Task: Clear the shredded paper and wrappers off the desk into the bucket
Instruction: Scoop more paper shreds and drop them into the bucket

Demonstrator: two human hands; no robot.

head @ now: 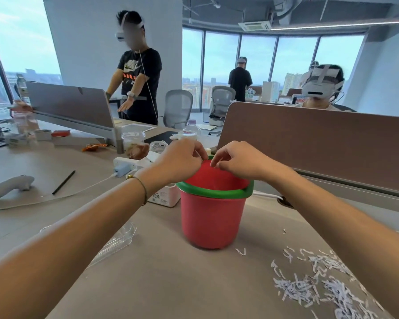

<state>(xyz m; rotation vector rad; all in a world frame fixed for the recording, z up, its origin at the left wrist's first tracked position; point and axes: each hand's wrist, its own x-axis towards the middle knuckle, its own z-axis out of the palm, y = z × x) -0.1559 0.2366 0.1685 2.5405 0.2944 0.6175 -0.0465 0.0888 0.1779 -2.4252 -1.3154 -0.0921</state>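
Near right, most of the shredded paper (318, 284) lies on the desk (171, 284); a clear wrapper (118, 242) lies near left. Farther, over the bucket (213, 217), your left hand (182, 161) and right hand (237, 161) curl; whether they pinch scraps, I cannot tell.

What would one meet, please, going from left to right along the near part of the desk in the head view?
White controller → black pencil → clear plastic wrapper → red bucket → shredded paper.
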